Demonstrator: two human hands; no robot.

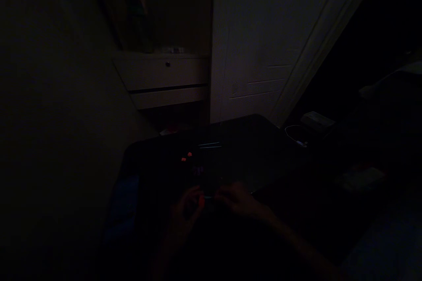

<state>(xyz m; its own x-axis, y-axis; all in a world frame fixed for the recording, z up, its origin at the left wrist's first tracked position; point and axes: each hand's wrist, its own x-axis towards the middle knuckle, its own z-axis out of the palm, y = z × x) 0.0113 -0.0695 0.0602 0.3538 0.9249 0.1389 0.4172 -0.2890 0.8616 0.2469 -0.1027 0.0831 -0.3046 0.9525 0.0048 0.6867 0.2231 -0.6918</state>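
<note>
The picture is very dark. Near the front of the dark table (244, 149), my left hand (185, 210) is closed, with a small glowing orange piece (201, 200) between thumb and fingers. My right hand (237, 196) faces it, its fingers pinched on a thin pale stick (208, 197). The stick's left end reaches the orange piece; whether it goes into it I cannot tell. Beyond the hands lie dim purple pieces (198, 170) and two more small orange pieces, one left (183, 159) and one right (189, 154). Two thin pale sticks (210, 145) lie side by side farther back.
A bluish flat item (121, 206) is at the table's left edge. Behind the table stand a drawer unit (168, 74) and a pale door (253, 52). To the right are a white box (317, 120) and a white cable (296, 141).
</note>
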